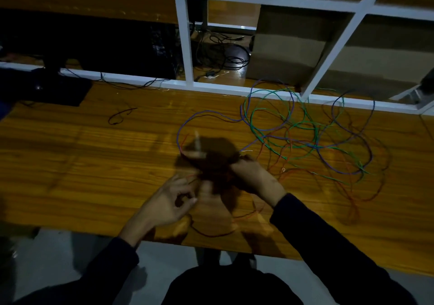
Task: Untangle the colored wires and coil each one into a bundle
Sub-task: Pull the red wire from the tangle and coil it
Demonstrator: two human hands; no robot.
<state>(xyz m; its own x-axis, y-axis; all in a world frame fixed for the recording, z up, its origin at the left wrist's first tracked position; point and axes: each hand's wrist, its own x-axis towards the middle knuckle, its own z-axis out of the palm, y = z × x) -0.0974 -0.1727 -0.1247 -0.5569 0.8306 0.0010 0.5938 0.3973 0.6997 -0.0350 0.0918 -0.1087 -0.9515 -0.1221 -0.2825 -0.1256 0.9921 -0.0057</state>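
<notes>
Two hands work a dark red wire (212,234) near the counter (70,164) front edge: left hand (169,201) pinches it with narrow fingers, right hand (256,178) is closed around what looks like a blurred coil. Green wire (281,126) and purple wire (204,114) lie tangled with more red, well right of the hands. Wires look thin, light and springy, so loops may pop open; best gripped at the coil's crossing point, feeding slack slowly.

Two hands (169,201), one wire tangle (305,135) (several colours), one wooden table (82,164)
</notes>
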